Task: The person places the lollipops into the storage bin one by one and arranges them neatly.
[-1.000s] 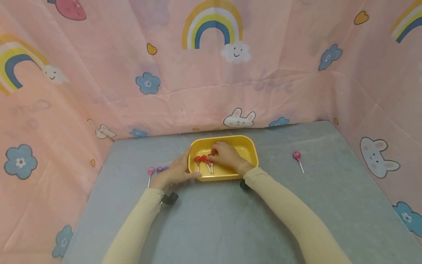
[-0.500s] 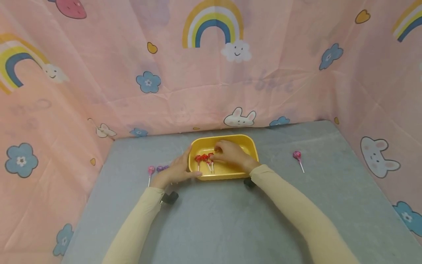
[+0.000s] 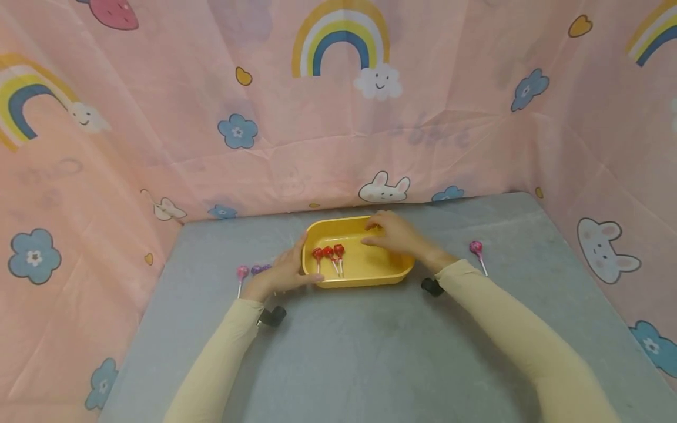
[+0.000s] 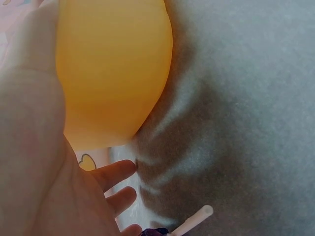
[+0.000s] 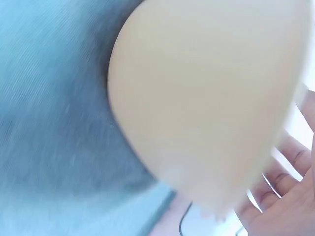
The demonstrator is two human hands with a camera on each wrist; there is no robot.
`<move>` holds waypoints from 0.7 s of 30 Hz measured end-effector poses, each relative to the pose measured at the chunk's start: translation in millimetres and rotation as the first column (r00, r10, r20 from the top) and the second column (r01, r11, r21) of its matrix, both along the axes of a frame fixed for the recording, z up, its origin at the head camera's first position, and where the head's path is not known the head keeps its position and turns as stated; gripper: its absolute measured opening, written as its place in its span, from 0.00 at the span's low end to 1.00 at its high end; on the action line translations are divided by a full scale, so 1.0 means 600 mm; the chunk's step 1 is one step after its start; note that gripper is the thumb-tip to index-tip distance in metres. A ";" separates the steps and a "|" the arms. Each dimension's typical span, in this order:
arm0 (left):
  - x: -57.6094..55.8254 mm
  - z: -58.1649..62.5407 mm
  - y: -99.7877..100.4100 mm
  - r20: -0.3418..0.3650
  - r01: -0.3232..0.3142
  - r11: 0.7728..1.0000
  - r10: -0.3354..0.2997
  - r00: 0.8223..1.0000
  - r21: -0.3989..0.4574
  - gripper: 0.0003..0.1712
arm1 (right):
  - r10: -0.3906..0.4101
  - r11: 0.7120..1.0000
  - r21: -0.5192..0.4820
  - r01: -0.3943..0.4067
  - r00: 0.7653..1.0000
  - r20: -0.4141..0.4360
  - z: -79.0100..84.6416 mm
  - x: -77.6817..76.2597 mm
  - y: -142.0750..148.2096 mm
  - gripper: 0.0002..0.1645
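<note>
A yellow plastic tray sits toward the back of the table, with three red lollipops side by side in its left half, sticks toward me. My left hand rests against the tray's left end, its thumb along the near rim; the left wrist view has several fingers fairly straight beside the wall. Over the right end of the tray hovers my right hand, fingers loosely bent and spread, holding nothing. In the right wrist view its fingers are apart beyond the blurred tray wall.
Left of the tray lie a pink lollipop and purple lollipops, partly hidden by my left hand. Another pink-red lollipop lies to the right, beyond my right forearm. A pink patterned cloth hangs behind the grey table.
My right hand has left the rightmost red lollipop and moved right to the tray's right end, its fingers opening. The red lollipops stay in place; my left hand has not moved.
</note>
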State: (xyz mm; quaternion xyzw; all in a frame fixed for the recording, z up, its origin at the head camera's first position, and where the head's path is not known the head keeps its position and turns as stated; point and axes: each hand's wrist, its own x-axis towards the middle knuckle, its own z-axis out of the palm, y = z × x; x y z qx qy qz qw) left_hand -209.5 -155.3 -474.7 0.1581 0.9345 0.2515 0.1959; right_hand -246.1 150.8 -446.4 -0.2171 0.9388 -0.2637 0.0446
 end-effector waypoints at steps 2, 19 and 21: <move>-0.001 -0.002 -0.001 -0.002 0.003 1.000 -0.003 1.000 -0.004 0.70 | -0.014 1.000 -0.014 0.014 1.000 0.000 0.007 0.003 0.014 0.28; 0.000 0.000 0.001 -0.004 -0.002 1.000 0.002 1.000 -0.002 0.71 | -0.115 0.990 -0.087 0.113 0.993 -0.017 0.036 0.032 0.139 0.26; 0.000 0.000 0.001 -0.005 -0.004 1.000 0.004 1.000 -0.003 0.71 | -0.133 0.988 -0.085 0.132 0.991 -0.006 0.038 0.034 0.151 0.27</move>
